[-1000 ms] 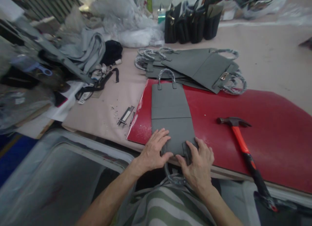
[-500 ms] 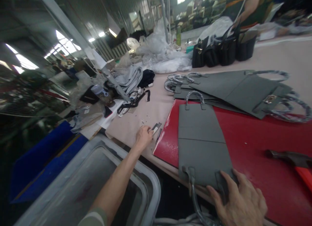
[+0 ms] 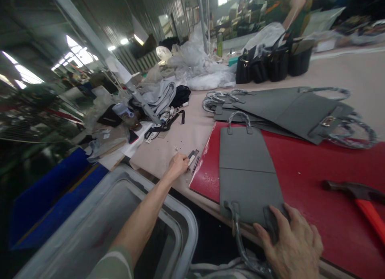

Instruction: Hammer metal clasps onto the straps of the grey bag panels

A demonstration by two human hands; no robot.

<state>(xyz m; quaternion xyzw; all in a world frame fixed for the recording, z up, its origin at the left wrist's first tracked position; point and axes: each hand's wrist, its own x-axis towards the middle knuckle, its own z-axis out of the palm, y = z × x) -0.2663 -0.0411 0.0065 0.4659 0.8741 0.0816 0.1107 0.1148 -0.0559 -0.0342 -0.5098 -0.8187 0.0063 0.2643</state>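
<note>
On the left of the table, the curled fingers of my left hand [image 3: 179, 163] are closed at the near end of a small flat metal piece [image 3: 193, 154]. Whatever they pinch is hidden. A thin dark tool [image 3: 195, 165] lies beside it. My right hand [image 3: 293, 241] rests with fingers spread on the lower right corner of a grey bag panel [image 3: 248, 162], over its dark tab. This panel lies flat on a red board [image 3: 315, 174]. One wrapped handle [image 3: 239, 117] stands at its far end; another wrapped handle [image 3: 240, 243] hangs over the table's front edge.
A hammer [image 3: 355, 190] with a red handle lies at right. More grey bag panels [image 3: 288, 110] are stacked behind. Black bags [image 3: 275, 64] and clear plastic [image 3: 198, 70] stand farther back. A grey bin [image 3: 183, 214] sits below my left arm. Another person's arm [image 3: 296, 8] shows beyond.
My left hand stays by the metal piece, its fingers slightly more curled. My right hand remains on the panel's corner. The view has shifted slightly.
</note>
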